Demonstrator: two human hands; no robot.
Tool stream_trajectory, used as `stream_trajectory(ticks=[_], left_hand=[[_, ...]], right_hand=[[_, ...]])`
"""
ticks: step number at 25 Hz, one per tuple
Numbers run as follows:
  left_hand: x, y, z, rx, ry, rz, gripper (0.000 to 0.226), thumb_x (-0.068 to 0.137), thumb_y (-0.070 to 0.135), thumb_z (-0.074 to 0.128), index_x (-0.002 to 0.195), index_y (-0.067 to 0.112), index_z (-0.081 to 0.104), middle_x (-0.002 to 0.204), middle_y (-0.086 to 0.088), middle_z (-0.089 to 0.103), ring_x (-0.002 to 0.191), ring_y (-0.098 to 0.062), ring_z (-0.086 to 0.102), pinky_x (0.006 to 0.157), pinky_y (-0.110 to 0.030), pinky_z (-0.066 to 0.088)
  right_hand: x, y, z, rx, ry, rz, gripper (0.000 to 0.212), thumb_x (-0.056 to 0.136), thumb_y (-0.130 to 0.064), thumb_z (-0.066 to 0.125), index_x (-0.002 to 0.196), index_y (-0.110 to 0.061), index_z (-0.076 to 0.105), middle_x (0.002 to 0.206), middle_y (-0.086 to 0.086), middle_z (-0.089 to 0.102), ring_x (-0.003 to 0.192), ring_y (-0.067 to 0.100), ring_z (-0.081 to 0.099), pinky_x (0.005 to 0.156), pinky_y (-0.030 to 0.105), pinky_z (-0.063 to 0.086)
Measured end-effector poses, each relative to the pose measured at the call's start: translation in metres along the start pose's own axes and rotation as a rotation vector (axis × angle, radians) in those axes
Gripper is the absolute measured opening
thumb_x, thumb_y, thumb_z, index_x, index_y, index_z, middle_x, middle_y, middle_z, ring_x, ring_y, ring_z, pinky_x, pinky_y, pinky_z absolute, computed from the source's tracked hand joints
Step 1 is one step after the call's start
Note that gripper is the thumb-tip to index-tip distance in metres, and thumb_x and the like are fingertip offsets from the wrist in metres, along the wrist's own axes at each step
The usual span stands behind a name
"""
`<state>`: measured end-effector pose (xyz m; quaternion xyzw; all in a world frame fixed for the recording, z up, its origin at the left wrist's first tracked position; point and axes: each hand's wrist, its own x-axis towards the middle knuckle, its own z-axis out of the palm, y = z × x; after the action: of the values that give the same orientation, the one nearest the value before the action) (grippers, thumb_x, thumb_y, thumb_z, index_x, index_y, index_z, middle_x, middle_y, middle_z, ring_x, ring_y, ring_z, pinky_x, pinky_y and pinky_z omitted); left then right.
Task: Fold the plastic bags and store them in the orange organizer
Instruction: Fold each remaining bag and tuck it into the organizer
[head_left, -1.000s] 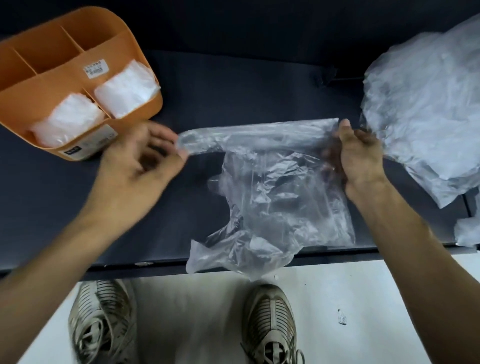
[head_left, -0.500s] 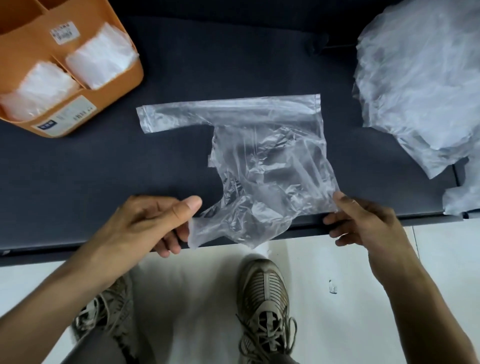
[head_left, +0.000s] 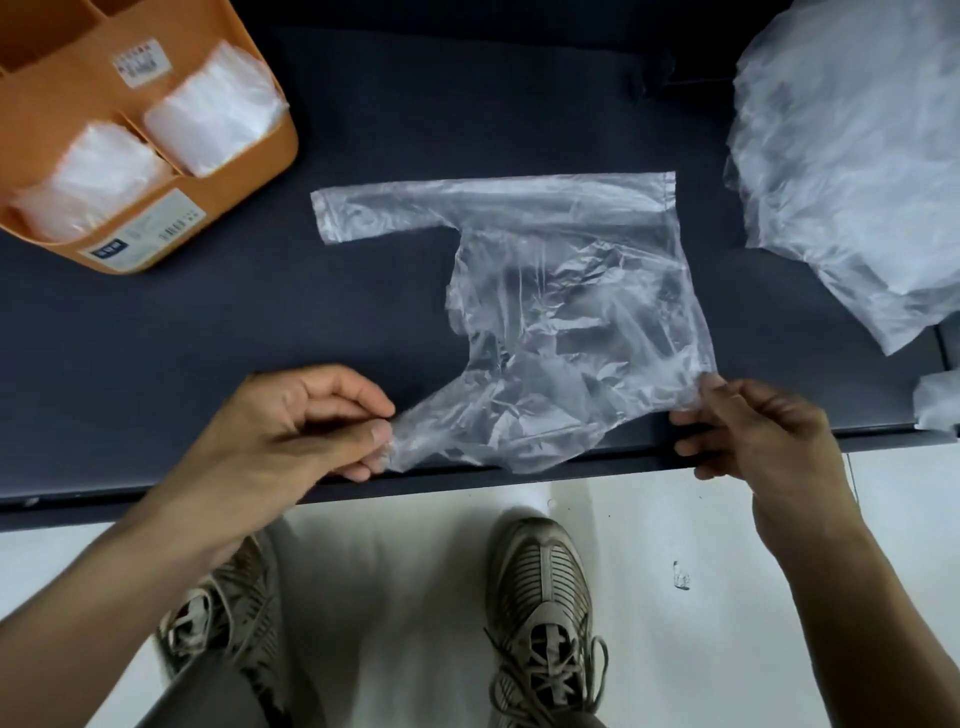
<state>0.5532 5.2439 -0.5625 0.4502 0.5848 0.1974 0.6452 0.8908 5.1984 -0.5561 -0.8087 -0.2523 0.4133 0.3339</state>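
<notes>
While both hands (head_left: 291, 415) (head_left: 748, 421) pinch the bag's (head_left: 566, 322) near corners — pull taut, fold toward the organizer (head_left: 249, 171).

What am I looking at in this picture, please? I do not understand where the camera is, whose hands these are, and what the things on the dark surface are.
There is no machine here. A person wears a camera on the head, so the picture looks down at their own two hands and shoes.

On the dark table lies one clear plastic bag, spread almost flat. The left hand pinches its near left handle, and the right hand pinches its near right corner. The far handle lies flat on the table.

At the far left stands the orange organizer, a box with compartments. Two of its near compartments already hold folded bags. At the far right is a loose pile of bags not yet folded.
</notes>
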Motion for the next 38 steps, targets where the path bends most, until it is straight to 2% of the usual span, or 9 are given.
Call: stream_trajectory(ticks=[5, 9, 13, 16, 20, 29, 32, 34, 38], left_hand=[[0.015, 0.006, -0.039, 0.049, -0.026, 0.003, 0.051, 0.054, 0.060, 0.089, 0.084, 0.021, 0.074, 0.080, -0.014, 0.075, 0.065, -0.017, 0.070, 0.060, -0.019, 0.057], [0.027, 0.004, -0.049, 0.106, -0.012, 0.053, 0.013, 0.080, 0.016, 0.073, 0.082, 0.029, 0.075, 0.078, -0.010, 0.075, 0.064, -0.010, 0.067, 0.058, -0.016, 0.054], [0.025, 0.000, -0.059, 0.115, -0.080, 0.048, 0.052, 0.056, 0.064, 0.088, 0.092, 0.029, 0.076, 0.082, -0.005, 0.075, 0.072, -0.014, 0.069, 0.066, -0.018, 0.057], [0.025, -0.003, -0.059, 0.052, -0.118, 0.058, 0.043, 0.056, 0.045, 0.096, 0.091, 0.027, 0.076, 0.080, -0.006, 0.073, 0.070, -0.019, 0.068, 0.064, -0.017, 0.056], [0.029, -0.006, -0.066, 0.018, -0.145, 0.039, 0.080, 0.031, 0.064, 0.096, 0.097, 0.024, 0.076, 0.083, -0.007, 0.073, 0.073, -0.017, 0.071, 0.065, -0.020, 0.056], [0.032, -0.004, -0.071, 0.121, -0.173, 0.029, 0.073, 0.035, 0.065, 0.094, 0.097, 0.029, 0.076, 0.086, -0.009, 0.073, 0.072, -0.018, 0.072, 0.063, -0.022, 0.058], [0.031, -0.004, -0.070, 0.288, -0.104, 0.081, 0.036, 0.067, 0.026, 0.093, 0.094, 0.039, 0.074, 0.083, 0.004, 0.072, 0.069, -0.020, 0.071, 0.071, -0.028, 0.059], [0.035, -0.006, -0.065, 0.450, 0.057, 0.196, 0.044, 0.081, 0.002, 0.079, 0.094, 0.042, 0.071, 0.089, 0.011, 0.070, 0.073, -0.015, 0.069, 0.081, -0.033, 0.057], [0.033, -0.002, -0.034, 0.850, 0.431, 0.656, 0.017, 0.090, 0.017, 0.065, 0.106, 0.020, 0.071, 0.111, 0.000, 0.060, 0.090, -0.023, 0.062, 0.088, -0.037, 0.050]], right_hand=[[0.008, -0.001, -0.001, -0.062, 0.000, -0.032, 0.028, 0.095, -0.025, 0.068, 0.075, -0.007, 0.068, 0.070, 0.010, 0.072, 0.048, 0.014, 0.059, 0.041, 0.023, 0.046], [0.007, -0.010, -0.004, 0.030, -0.104, 0.045, 0.036, 0.071, -0.041, 0.081, 0.076, -0.009, 0.064, 0.065, 0.006, 0.067, 0.047, 0.015, 0.056, 0.040, 0.023, 0.041], [0.005, -0.014, -0.009, 0.152, -0.227, 0.150, 0.037, 0.066, -0.042, 0.079, 0.085, -0.013, 0.066, 0.077, 0.009, 0.072, 0.051, 0.016, 0.060, 0.042, 0.023, 0.042], [0.005, -0.014, -0.006, 0.223, -0.206, 0.194, 0.019, 0.080, -0.033, 0.070, 0.088, -0.016, 0.067, 0.081, 0.010, 0.074, 0.053, 0.017, 0.063, 0.043, 0.023, 0.045], [0.006, -0.014, -0.004, 0.227, -0.166, 0.222, 0.020, 0.078, -0.035, 0.071, 0.089, -0.019, 0.068, 0.078, 0.004, 0.075, 0.052, 0.013, 0.065, 0.043, 0.021, 0.046], [0.008, -0.012, -0.009, 0.394, -0.168, 0.272, 0.031, 0.048, -0.023, 0.083, 0.065, -0.025, 0.057, 0.067, -0.003, 0.068, 0.046, 0.011, 0.062, 0.039, 0.020, 0.042], [0.008, -0.007, -0.015, 0.197, -0.119, 0.171, 0.030, 0.070, -0.005, 0.081, 0.073, -0.022, 0.056, 0.069, 0.005, 0.066, 0.047, 0.015, 0.061, 0.042, 0.026, 0.042], [0.005, -0.005, -0.014, -0.094, -0.112, 0.080, 0.021, 0.085, -0.008, 0.076, 0.076, -0.014, 0.058, 0.068, 0.010, 0.066, 0.049, 0.018, 0.058, 0.046, 0.029, 0.043], [0.001, -0.006, 0.004, -0.689, 0.209, -0.532, 0.023, 0.094, -0.030, 0.067, 0.079, -0.015, 0.061, 0.076, 0.002, 0.066, 0.070, 0.028, 0.060, 0.068, 0.037, 0.045]])
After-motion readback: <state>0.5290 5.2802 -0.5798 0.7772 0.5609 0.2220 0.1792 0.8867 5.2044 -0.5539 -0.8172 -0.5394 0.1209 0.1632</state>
